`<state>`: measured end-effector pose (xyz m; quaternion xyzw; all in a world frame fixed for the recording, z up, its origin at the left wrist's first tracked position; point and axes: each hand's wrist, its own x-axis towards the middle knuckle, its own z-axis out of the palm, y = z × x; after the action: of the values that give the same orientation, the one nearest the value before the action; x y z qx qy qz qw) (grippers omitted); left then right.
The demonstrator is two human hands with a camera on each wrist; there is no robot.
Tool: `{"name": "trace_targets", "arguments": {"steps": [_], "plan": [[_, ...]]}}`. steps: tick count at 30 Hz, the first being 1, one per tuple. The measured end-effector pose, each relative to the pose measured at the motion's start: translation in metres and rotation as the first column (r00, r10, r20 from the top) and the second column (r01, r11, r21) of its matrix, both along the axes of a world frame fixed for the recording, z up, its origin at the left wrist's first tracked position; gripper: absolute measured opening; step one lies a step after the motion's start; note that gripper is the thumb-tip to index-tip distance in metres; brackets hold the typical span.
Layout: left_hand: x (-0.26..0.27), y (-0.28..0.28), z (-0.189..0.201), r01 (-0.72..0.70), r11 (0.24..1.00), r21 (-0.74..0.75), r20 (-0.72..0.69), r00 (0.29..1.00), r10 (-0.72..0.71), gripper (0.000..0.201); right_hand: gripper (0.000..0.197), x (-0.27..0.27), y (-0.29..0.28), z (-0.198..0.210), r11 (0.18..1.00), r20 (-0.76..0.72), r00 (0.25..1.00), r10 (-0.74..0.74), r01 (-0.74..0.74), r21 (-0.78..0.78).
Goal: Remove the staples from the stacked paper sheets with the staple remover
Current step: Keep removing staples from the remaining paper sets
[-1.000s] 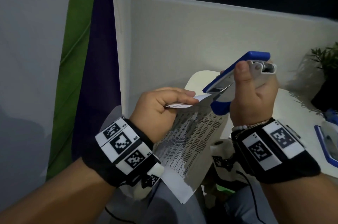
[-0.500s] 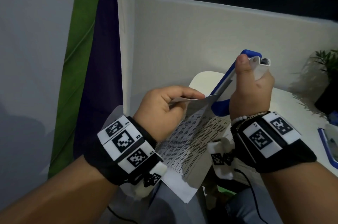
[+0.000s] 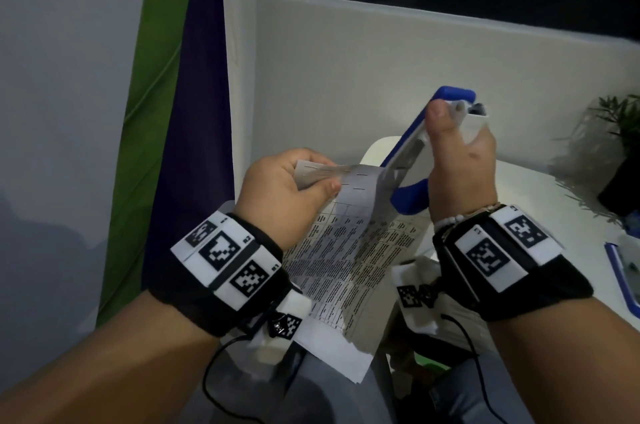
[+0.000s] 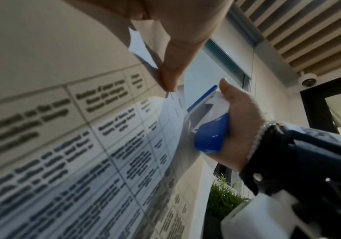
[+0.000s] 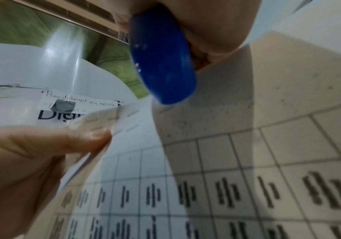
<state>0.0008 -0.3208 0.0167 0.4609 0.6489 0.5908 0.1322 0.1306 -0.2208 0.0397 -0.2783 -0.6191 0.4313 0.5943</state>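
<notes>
My left hand (image 3: pixel 287 191) pinches the folded top corner of the stacked paper sheets (image 3: pixel 346 257), printed with a table; the sheets hang in the air over my lap. Several staples (image 3: pixel 360 181) show in the blank top margin. My right hand (image 3: pixel 460 164) grips a blue and white staple remover (image 3: pixel 415 153), held steeply with its lower end against the sheets' top right edge. The left wrist view shows the remover (image 4: pixel 210 122) beside the pinching fingers (image 4: pixel 169 77). The right wrist view shows its blue end (image 5: pixel 161 61) above the stapled corner (image 5: pixel 112 122).
A white table (image 3: pixel 540 202) lies behind the hands, with a potted plant (image 3: pixel 620 153) at the far right and a blue-edged item (image 3: pixel 623 274) at its right edge. A cream partition wall (image 3: pixel 381 70) stands behind. My knees are below the sheets.
The staple remover has tilted from nearly level to steeply upright. My left hand has turned the paper corner up, so the stapled margin now faces me.
</notes>
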Motion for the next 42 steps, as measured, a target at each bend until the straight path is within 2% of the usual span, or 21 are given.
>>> {"name": "trace_targets", "arguments": {"steps": [2, 5, 8, 9, 11, 14, 16, 19, 21, 23, 25, 27, 30, 36, 42], "plan": [[-0.004, 0.001, -0.003, -0.013, 1.000, 0.005, -0.009, 1.000, 0.013, 0.028, 0.020, 0.005, -0.001, 0.004, 0.998, -0.078, 0.996, -0.032, 0.036, 0.048], [-0.006, 0.004, -0.004, 0.041, 0.998, 0.049, -0.006, 0.999, -0.041, 0.038, 0.023, 0.011, 0.000, 0.009, 0.985, -0.143, 0.983, -0.111, 0.128, 0.115], [-0.006, 0.006, -0.010, 0.119, 0.977, 0.176, -0.054, 0.992, -0.111, 0.034, 0.022, 0.017, 0.003, 0.006, 0.979, -0.189, 0.970, -0.153, 0.175, 0.105], [-0.006, 0.006, -0.012, 0.151, 0.966, 0.208, -0.097, 0.986, -0.134, 0.027, 0.024, 0.018, 0.003, 0.004, 0.978, -0.197, 0.967, -0.163, 0.185, 0.100], [-0.007, 0.005, -0.016, 0.208, 0.952, 0.225, -0.285, 0.948, -0.140, 0.020, 0.032, 0.020, 0.005, 0.000, 0.977, -0.198, 0.965, -0.170, 0.191, 0.091], [-0.009, 0.006, -0.020, 0.265, 0.943, 0.199, -0.554, 0.825, -0.115, 0.023, 0.039, 0.023, 0.008, -0.005, 0.980, -0.204, 0.963, -0.177, 0.192, 0.053], [-0.009, 0.006, -0.020, 0.278, 0.934, 0.223, -0.621, 0.779, -0.084, 0.023, 0.044, 0.025, 0.008, -0.007, 0.978, -0.200, 0.961, -0.192, 0.203, 0.038], [-0.009, 0.007, -0.021, 0.296, 0.923, 0.246, -0.646, 0.760, -0.072, 0.024, 0.046, 0.027, 0.008, -0.007, 0.971, -0.188, 0.958, -0.216, 0.230, 0.058], [-0.010, 0.008, -0.023, 0.285, 0.927, 0.244, -0.623, 0.779, -0.075, 0.030, 0.051, 0.028, 0.007, -0.005, 0.973, -0.196, 0.959, -0.204, 0.221, 0.071], [-0.009, 0.008, -0.023, 0.246, 0.939, 0.238, -0.542, 0.836, -0.081, 0.039, 0.045, 0.029, 0.007, -0.006, 0.981, -0.214, 0.962, -0.172, 0.187, 0.055], [-0.005, 0.007, -0.019, 0.187, 0.956, 0.227, -0.380, 0.920, -0.090, 0.043, 0.034, 0.029, 0.005, -0.007, 0.990, -0.234, 0.964, -0.124, 0.137, 0.037], [0.000, 0.006, -0.013, 0.145, 0.972, 0.187, -0.181, 0.977, -0.111, 0.035, 0.030, 0.027, 0.003, -0.007, 0.993, -0.216, 0.973, -0.084, 0.100, 0.064], [0.006, 0.004, -0.010, 0.181, 0.975, 0.132, -0.025, 0.984, -0.179, 0.031, 0.031, 0.022, 0.000, -0.004, 0.991, -0.159, 0.985, -0.072, 0.088, 0.099], [0.011, 0.002, -0.007, 0.231, 0.961, 0.154, -0.053, 0.973, -0.226, 0.035, 0.023, 0.016, -0.003, -0.001, 0.995, -0.131, 0.987, -0.089, 0.095, 0.042], [0.009, 0.002, -0.007, 0.250, 0.954, 0.167, -0.057, 0.968, -0.243, 0.022, 0.015, 0.012, -0.004, 0.005, 0.993, -0.088, 0.990, -0.114, 0.116, 0.022]]}}
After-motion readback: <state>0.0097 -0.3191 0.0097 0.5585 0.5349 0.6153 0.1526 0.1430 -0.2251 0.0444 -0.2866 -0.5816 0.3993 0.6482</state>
